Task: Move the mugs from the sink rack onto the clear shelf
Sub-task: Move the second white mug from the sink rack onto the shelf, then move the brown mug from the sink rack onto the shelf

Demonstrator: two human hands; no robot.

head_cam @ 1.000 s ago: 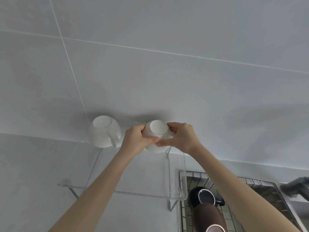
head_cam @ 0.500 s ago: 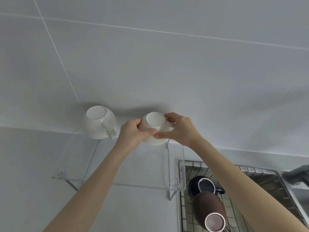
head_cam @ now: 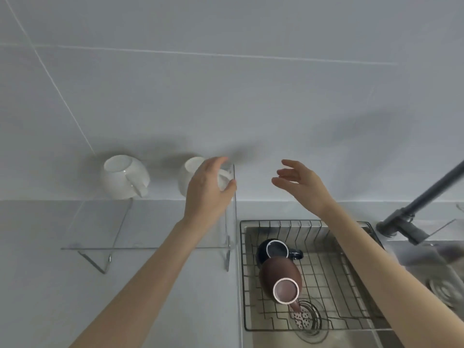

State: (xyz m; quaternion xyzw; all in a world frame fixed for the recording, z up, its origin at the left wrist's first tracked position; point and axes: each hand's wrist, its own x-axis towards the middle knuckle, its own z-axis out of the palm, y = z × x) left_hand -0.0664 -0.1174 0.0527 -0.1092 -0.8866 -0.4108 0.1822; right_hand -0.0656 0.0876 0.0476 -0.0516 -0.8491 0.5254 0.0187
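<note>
Two white mugs stand upside down at the back of the clear shelf: one on the left, one to its right. My left hand is cupped around the right side of that second mug, fingers over its top and thumb by its handle. My right hand hovers open to the right of the shelf, holding nothing. In the wire sink rack lie a dark blue mug and a brown mug with a pale rim.
The rack sits in a steel sink with a drain under it. A dark faucet slants in from the right. A tiled wall rises behind the shelf; the shelf's upright right end panel stands beside the sink.
My right hand has let go of the white mug and moved off to the right. The mug now rests on the shelf with only my left hand on it. The view has tilted down.
</note>
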